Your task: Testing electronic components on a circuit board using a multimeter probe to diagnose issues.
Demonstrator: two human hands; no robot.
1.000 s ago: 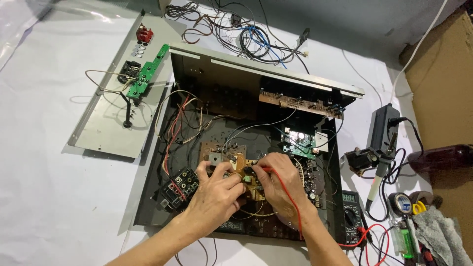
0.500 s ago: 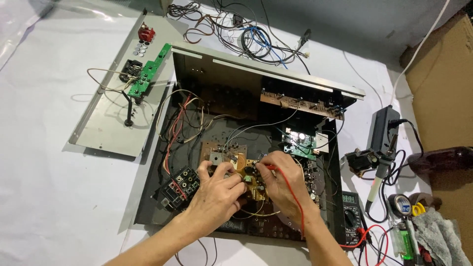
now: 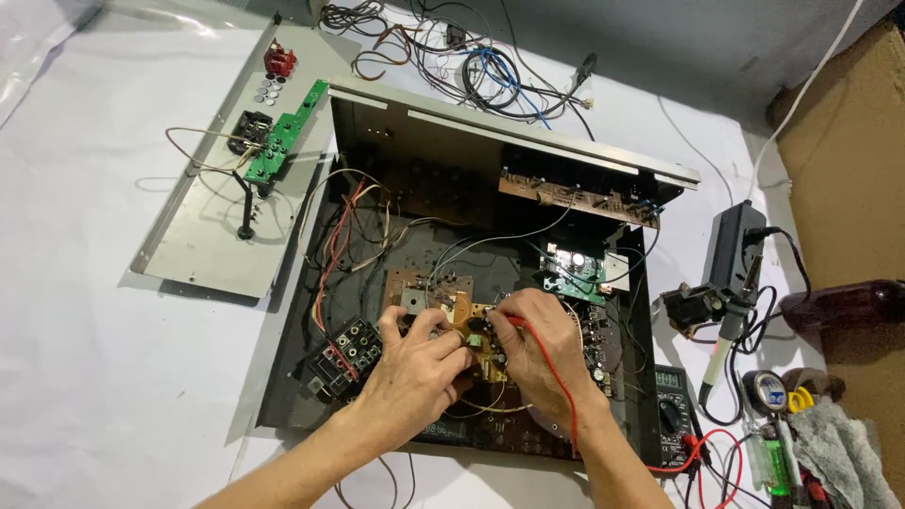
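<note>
Probing the amplifier board

My left hand [image 3: 415, 363] steadied the fragile circuit board [image 3: 471, 330] by its edge; my right hand [image 3: 537, 344] apparently pinched the thin red probe lead [image 3: 556, 377].

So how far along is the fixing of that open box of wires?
Done: the black metal case is open, and a metal panel with a green board lies beside it. In hand: the left hand and right hand work at the tan circuit board; a red lead runs over the right hand. Left: the case remains open, loose wires behind it.
</note>
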